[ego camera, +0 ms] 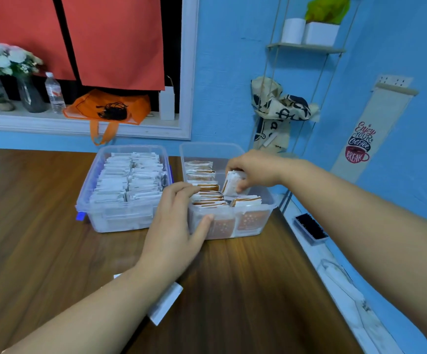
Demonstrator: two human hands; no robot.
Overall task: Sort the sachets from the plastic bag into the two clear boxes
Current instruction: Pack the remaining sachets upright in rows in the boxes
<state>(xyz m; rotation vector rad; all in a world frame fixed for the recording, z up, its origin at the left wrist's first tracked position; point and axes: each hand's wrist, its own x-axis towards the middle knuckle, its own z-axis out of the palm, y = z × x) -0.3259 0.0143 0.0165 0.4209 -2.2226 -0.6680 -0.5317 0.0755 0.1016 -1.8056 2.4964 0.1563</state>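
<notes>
Two clear boxes stand side by side on the wooden table. The left box (90, 200) is packed with rows of white sachets (130, 177). The right box (268, 208) holds brown and white sachets (202, 172) standing in rows. My right hand (256, 169) pinches a small stack of sachets (231, 182) over the right box, its lower edge among the rows. My left hand (174, 226) grips the near left corner of the right box, thumb on the front wall, fingers over the rim. A white packet (166, 302) lies on the table under my left forearm, partly hidden.
A blue wall stands right behind the boxes. A window sill at the back left carries a vase of flowers (10, 62), a water bottle (54, 93) and an orange bag (107, 108). A hanging shelf (307, 47) and a cloth bag (278, 106) are at the right.
</notes>
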